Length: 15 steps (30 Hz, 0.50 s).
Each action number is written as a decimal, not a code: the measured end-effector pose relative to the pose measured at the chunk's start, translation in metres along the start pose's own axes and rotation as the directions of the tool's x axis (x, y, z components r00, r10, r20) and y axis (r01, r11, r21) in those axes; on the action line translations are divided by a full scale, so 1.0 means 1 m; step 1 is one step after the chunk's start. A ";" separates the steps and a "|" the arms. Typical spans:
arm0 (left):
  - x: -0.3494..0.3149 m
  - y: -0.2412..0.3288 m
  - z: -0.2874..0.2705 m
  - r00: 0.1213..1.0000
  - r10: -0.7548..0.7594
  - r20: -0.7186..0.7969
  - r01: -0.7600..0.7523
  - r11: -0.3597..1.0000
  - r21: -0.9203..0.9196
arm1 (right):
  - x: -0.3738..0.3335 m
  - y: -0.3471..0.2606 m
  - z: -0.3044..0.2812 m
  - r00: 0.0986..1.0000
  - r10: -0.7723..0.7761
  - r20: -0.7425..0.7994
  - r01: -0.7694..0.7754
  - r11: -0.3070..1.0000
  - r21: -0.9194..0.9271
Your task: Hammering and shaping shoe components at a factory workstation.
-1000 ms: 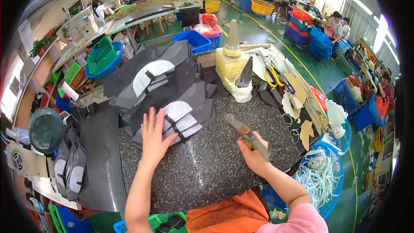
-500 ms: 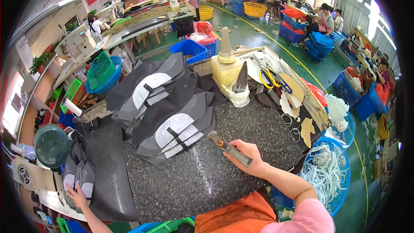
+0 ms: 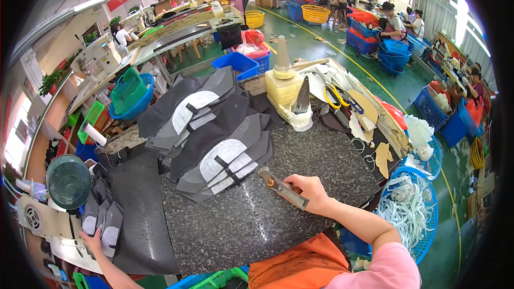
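My right hand (image 3: 312, 192) is closed round a hammer (image 3: 282, 188) with a worn grey metal head, held just above the dark speckled slab (image 3: 230, 241). At the far left my left hand (image 3: 92, 241) pinches the near edge of a dark grey fabric piece (image 3: 111, 229) with a pale rounded patch, in a small pile there. Its fingertips are partly hidden. Two larger fanned stacks of similar grey pieces lie on the slab: a nearer stack (image 3: 227, 163) beside the hammer and a farther stack (image 3: 187, 107). Both show white patches and black strips.
A yellowish glue bottle (image 3: 282, 83) stands behind the slab, near scissors (image 3: 336, 96) and scraps. A blue basket (image 3: 431, 219) of white strips is at right. A green fan (image 3: 68, 181) stands left. Several people work at benches farther off.
The view has shifted slightly. My left hand has moved a little leftward along the small pile's edge. My right hand still holds the hammer over the slab, almost unmoved.
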State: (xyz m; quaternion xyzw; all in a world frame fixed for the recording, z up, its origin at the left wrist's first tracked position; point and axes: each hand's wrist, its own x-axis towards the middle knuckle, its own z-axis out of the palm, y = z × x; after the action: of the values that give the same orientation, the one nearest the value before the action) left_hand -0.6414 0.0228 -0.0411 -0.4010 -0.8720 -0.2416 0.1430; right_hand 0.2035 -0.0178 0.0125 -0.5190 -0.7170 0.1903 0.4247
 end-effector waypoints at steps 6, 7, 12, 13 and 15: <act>-0.047 0.080 -0.035 0.955 -0.293 0.051 0.278 0.940 0.197 | -0.007 -0.001 -0.010 0.998 0.055 0.022 -0.054 0.998 -0.043; -0.036 0.039 -0.029 0.983 -0.182 0.020 0.181 0.981 0.073 | -0.006 -0.002 -0.011 0.997 0.063 0.048 -0.062 0.998 -0.027; -0.060 0.059 -0.030 0.993 -0.116 0.000 0.116 0.986 0.118 | -0.001 -0.002 -0.008 0.993 0.085 0.084 -0.083 0.996 -0.028; -0.069 0.051 -0.039 0.991 -0.068 -0.119 0.082 0.990 0.113 | 0.002 -0.008 -0.006 0.990 0.102 0.102 -0.104 0.994 0.013; -0.102 0.092 -0.062 0.965 -0.009 -0.262 0.037 0.994 0.101 | -0.001 0.005 0.006 0.988 0.123 0.090 -0.122 0.992 -0.025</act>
State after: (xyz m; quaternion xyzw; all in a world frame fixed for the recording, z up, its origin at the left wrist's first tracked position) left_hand -0.5028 -0.0227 -0.0062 -0.3475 -0.8616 -0.2477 0.2748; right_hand 0.2020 -0.0162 0.0050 -0.5569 -0.7043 0.2325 0.3739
